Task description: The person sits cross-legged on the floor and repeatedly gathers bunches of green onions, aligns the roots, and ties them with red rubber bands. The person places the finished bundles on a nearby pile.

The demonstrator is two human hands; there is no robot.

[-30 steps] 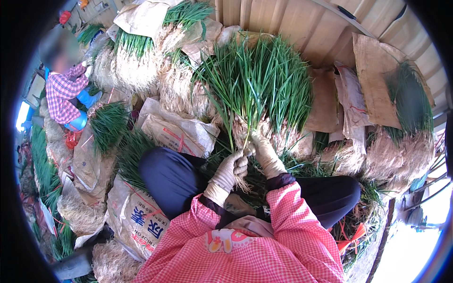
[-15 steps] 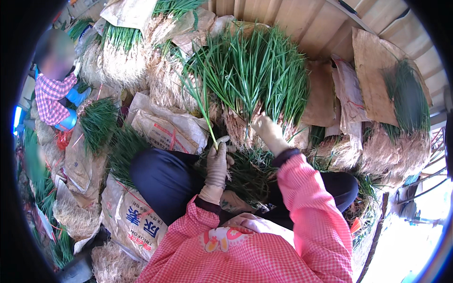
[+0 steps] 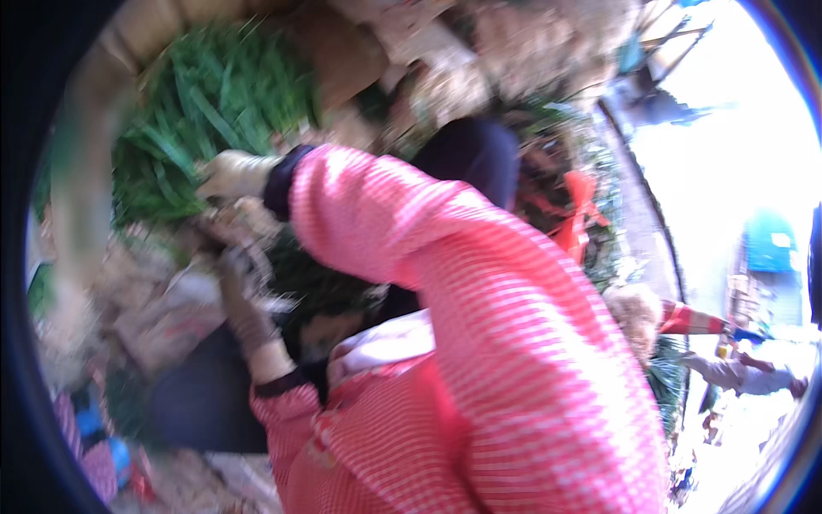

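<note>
The view is smeared by motion. A thick heap of green onions stands at the upper left, its leaves bushy and its pale roots partly visible below. My right hand, in a pale glove, has its fingers curled against the lower leaves; what they hold, if anything, is hidden. Below it my left hand, gloved too, points up toward the roots. Its fingertips are too blurred to show whether stalks are in them. Loose dark green leaves lie between my arms, beside my dark-trousered knees.
Brown sacking and more root bundles are at the top. An orange-red ribbon-like strip sits right of my knee. Another person in checked clothing is at the lower left. A teal object stands on the bright ground at right.
The whole view has swung to the right and tilted, so the heap and both hands now appear farther left. The thin stalks seen in my left hand before cannot be made out now.
</note>
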